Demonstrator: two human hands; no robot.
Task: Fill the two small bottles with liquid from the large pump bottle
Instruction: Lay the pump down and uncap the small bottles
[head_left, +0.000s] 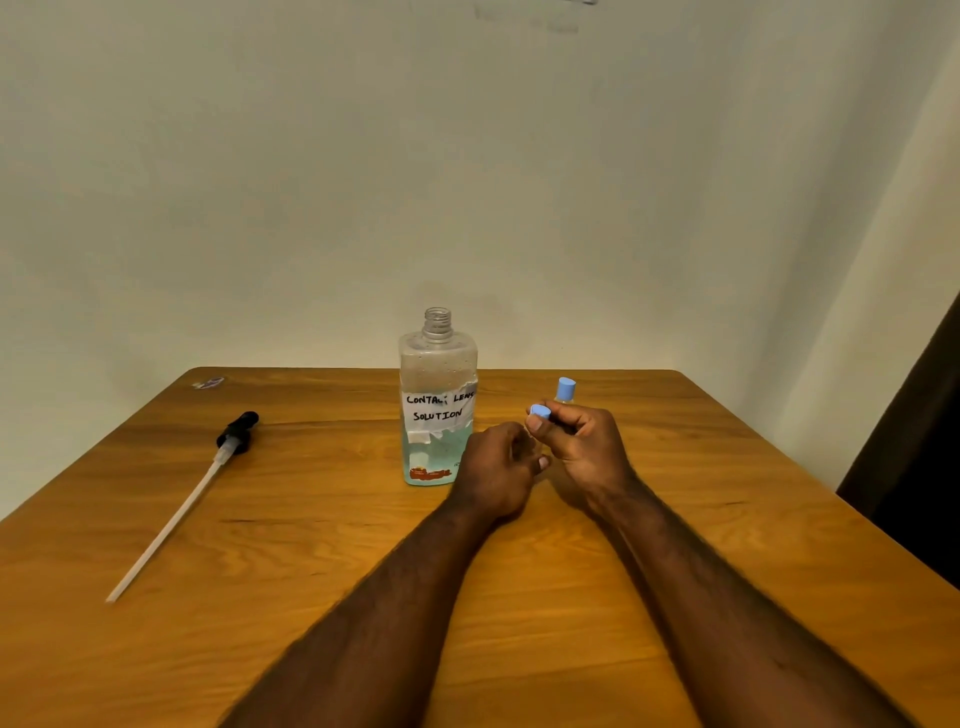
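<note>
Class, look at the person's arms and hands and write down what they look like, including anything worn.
The left forearm and right forearm are bare and hairy down to the frame's lower edge: no sleeves show. The left hand and right hand wear no gloves; no watch, bracelet or ring is visible.

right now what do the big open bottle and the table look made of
Large bottle: probably clear plastic, glossy; the pale blue-green liquid shows through and the neck has moulded threads. Table: wood or wood veneer, smooth low sheen; brown grain lines run along it.
</note>
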